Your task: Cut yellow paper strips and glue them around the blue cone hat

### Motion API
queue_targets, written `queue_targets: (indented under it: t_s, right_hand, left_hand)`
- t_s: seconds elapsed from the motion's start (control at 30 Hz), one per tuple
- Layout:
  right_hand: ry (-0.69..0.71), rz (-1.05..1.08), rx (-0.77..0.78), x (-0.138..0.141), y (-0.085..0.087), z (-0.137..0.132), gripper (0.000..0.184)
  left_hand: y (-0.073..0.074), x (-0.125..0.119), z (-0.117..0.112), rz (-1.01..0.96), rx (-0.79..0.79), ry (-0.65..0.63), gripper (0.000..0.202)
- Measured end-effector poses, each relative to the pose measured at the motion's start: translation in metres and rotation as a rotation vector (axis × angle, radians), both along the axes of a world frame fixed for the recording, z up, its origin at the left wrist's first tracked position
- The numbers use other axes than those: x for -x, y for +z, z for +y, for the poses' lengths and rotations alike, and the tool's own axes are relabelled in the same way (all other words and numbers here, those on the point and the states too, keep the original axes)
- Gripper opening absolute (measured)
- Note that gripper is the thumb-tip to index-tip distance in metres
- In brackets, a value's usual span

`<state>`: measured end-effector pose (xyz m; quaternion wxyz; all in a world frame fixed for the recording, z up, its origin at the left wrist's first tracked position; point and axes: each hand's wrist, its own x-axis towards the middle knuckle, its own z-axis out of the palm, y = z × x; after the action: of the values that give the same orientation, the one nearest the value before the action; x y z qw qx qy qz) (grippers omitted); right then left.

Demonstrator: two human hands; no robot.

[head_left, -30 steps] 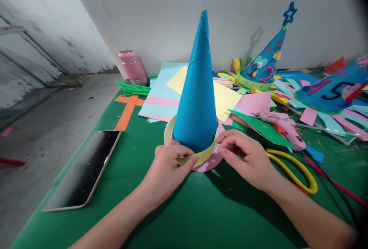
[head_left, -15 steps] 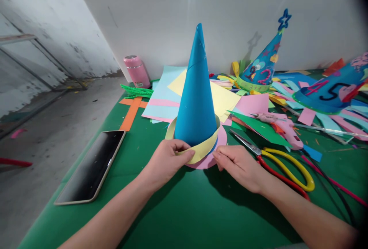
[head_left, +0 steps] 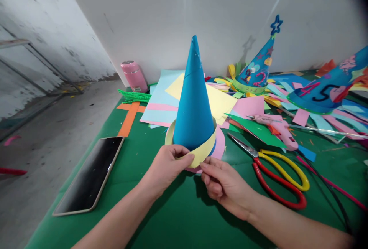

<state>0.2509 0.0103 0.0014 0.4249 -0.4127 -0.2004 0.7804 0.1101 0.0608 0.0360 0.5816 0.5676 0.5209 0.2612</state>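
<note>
A blue paper cone hat point(head_left: 193, 107) stands upright on a pink paper disc point(head_left: 220, 143) in front of me. Round its base runs a loose yellow paper strip point(head_left: 204, 150). My left hand point(head_left: 169, 164) pinches the strip at the front, thumb on the outside. Close by on the right, my right hand point(head_left: 224, 183) has thumb and index finger pressed together at the strip's lower edge, its other fingers curled. Whether those fingertips hold the strip or only touch it, I cannot tell.
Right of the hat lie scissors point(head_left: 258, 154) and a pink glue gun point(head_left: 283, 130). A phone point(head_left: 92, 176) lies at left. Behind are coloured paper sheets point(head_left: 161, 91), green pipe cleaners point(head_left: 133, 96), a pink flask point(head_left: 133, 77) and two decorated cone hats point(head_left: 257, 68).
My right hand has moved left and down along the strip, closer to my left hand, and turned so its curled fingers show. My left hand keeps its pinch. The view has shifted slightly.
</note>
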Motion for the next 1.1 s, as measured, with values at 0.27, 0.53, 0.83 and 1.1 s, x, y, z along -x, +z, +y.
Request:
queue_targets:
  t_s: [0.27, 0.53, 0.83, 1.1]
  right_hand:
    - [-0.120, 0.078, 0.012, 0.015, 0.000, 0.001, 0.024]
    - [-0.154, 0.094, 0.013, 0.017, -0.002, 0.002, 0.023]
    - [-0.159, 0.117, 0.037, 0.015, 0.000, 0.002, 0.020]
    - [-0.173, 0.126, 0.047, 0.015, -0.001, 0.001, 0.019]
  left_hand:
    - [0.001, 0.006, 0.001, 0.039, -0.106, -0.082, 0.013]
    - [0.010, 0.017, 0.002, 0.167, -0.220, -0.004, 0.023]
    - [0.011, 0.042, -0.019, 0.216, -0.577, 0.497, 0.024]
    - [0.023, 0.042, -0.022, 0.324, -0.743, 0.325, 0.005]
